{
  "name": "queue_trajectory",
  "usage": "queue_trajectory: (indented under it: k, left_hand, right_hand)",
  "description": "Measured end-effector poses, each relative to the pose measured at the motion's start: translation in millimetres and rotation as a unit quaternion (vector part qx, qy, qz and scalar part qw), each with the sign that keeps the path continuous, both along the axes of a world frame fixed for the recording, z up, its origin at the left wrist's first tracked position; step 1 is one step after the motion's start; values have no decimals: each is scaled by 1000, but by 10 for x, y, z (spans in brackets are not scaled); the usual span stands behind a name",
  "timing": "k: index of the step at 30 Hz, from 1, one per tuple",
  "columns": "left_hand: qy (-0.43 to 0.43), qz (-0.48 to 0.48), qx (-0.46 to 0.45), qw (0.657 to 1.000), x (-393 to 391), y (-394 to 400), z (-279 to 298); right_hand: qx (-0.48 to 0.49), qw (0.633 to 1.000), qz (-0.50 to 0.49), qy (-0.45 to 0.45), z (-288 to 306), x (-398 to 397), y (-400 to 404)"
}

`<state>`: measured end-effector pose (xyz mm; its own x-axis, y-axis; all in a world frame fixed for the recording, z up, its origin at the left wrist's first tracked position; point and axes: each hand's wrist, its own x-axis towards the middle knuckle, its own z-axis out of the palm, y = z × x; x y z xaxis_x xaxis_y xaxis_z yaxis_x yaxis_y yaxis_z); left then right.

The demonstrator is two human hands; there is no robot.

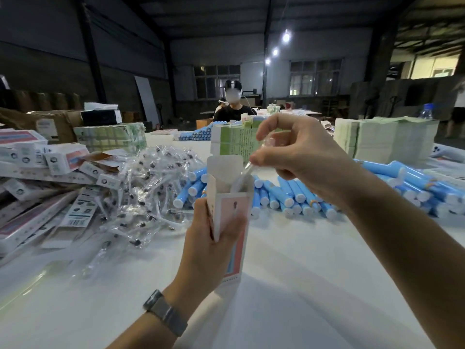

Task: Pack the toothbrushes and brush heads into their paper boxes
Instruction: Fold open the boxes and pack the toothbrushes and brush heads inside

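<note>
Left hand [214, 233] is wrapped around a pink paper box [232, 222], holding it upright with the bottom end resting on the white table [289, 285] and the top flap standing open. Right hand [297, 152] pinches a brush head in a clear plastic sleeve [242, 176] between thumb and fingertips, and its lower end is just going into the box mouth. Can't tell if a toothbrush is already inside; the walls hide it.

My take on doing this bit well: keep the box steady and don't squeeze the sides, or the opening goes narrow and the sleeve catches on the edge. Feed the sleeve in straight down along one wall, let go only once most of it is below the rim, then fold the flap. The film looks slippery and crinkly, so a light pinch near the top should steer it best.

Supplies are close: wrapped brush heads [151, 187] piled to the left, blue toothbrush handles [289, 195] just behind the box, more boxes [37, 172] stacked far left.
</note>
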<state>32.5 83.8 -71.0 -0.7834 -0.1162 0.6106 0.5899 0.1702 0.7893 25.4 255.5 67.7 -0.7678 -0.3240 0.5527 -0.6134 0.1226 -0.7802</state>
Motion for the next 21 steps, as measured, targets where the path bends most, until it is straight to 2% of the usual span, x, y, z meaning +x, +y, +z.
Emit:
queue_trajectory:
  k: [3, 7, 12, 14, 16, 19, 21]
  left_hand:
    - [11, 6, -22, 1000, 29, 22, -22]
    - [19, 20, -21, 999, 25, 9, -31]
    - [12, 21, 0, 1000, -16, -2, -31]
    - [7, 0, 23, 1000, -35, -21, -36]
    - [13, -30, 36, 999, -46, -49, -36]
    - [23, -94, 67, 993, -35, -61, -27]
    - [43, -108, 57, 992, -31, -56, -26]
  right_hand:
    - [12, 997, -46, 65, -33, 37, -94]
    - [53, 983, -55, 166, -78, 85, -162]
    - [262, 931, -68, 243, -188, 65, -215]
    - [258, 932, -64, 248, -215, 29, -213]
    - [200, 947, -57, 246, -236, -17, -184]
    - [141, 978, -21, 154, -339, -120, -153]
    - [119, 988, 12, 99, -436, -179, -184]
